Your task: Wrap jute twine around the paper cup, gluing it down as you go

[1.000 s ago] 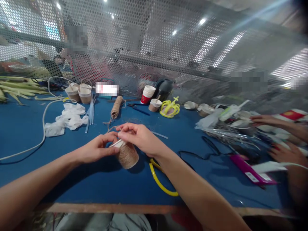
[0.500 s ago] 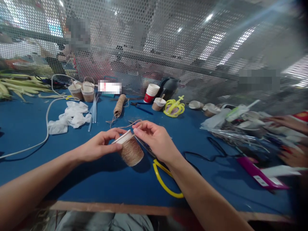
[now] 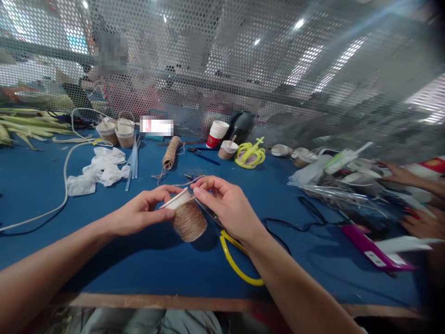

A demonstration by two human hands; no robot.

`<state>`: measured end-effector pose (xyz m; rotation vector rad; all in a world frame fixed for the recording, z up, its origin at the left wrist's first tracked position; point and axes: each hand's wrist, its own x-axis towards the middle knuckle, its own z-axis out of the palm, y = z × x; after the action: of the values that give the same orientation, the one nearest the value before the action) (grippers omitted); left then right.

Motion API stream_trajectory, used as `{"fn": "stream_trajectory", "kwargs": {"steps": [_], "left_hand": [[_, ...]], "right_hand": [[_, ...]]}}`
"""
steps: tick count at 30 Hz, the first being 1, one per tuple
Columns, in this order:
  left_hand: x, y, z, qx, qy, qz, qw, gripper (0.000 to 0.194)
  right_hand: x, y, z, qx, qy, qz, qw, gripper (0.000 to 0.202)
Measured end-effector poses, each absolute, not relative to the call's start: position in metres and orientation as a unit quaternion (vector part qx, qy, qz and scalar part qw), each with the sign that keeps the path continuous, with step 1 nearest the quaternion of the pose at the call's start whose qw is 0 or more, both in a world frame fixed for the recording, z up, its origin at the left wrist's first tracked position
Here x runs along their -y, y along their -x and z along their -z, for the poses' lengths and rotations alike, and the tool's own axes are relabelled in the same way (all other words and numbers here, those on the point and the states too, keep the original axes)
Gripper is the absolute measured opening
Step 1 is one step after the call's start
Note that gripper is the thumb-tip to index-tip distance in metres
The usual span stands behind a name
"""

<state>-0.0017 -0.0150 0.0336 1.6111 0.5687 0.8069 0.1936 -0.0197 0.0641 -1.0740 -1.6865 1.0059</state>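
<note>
A paper cup [image 3: 190, 220] wound with brown twine is tilted above the blue table, its white rim band bare. My left hand [image 3: 141, 211] grips it at the rim, thumb on the near side. Between the thumb and fingers of my right hand [image 3: 222, 199] is the twine [image 3: 195, 196], pinched close to the cup's rim. From there the strand runs back toward a twine roll [image 3: 171, 153] lying behind the cup. Yellow-handled scissors [image 3: 236, 266] lie under my right wrist, their blades partly hidden by my hand.
White crumpled pieces [image 3: 100, 171] and clear glue sticks [image 3: 132, 162] lie left. Finished-looking cups [image 3: 124, 134], a red-white cup stack [image 3: 217, 134], pliers [image 3: 205, 156] and a yellow crown shape [image 3: 250, 155] stand behind. At right are a purple glue gun [image 3: 375, 248], a black cable and another person's hands.
The cup has tipped very slightly, and my hands hold nearly the same pose. At the right, the other person's hand has shifted a little over the cups there.
</note>
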Motion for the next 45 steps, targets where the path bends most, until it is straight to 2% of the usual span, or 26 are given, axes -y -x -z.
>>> {"fn": "stream_trajectory", "kwargs": {"steps": [13,32,39,45], "left_hand": [[0.017,0.002,-0.036,-0.24,-0.697,-0.338,0.585,0.018],[0.018,0.004,-0.038,-0.201,-0.705,-0.335,0.592,0.018],[0.018,0.005,-0.038,-0.195,-0.709,-0.336,0.588,0.018],[0.017,0.003,-0.042,-0.221,-0.723,-0.335,0.562,0.019]], "right_hand": [[0.018,-0.193,-0.056,0.666,0.453,-0.408,0.431,0.017],[0.021,-0.193,-0.056,0.605,0.466,-0.497,0.411,0.021],[0.026,-0.189,-0.052,0.622,0.484,-0.481,0.385,0.024],[0.024,-0.186,-0.048,0.644,0.497,-0.423,0.398,0.023]]}}
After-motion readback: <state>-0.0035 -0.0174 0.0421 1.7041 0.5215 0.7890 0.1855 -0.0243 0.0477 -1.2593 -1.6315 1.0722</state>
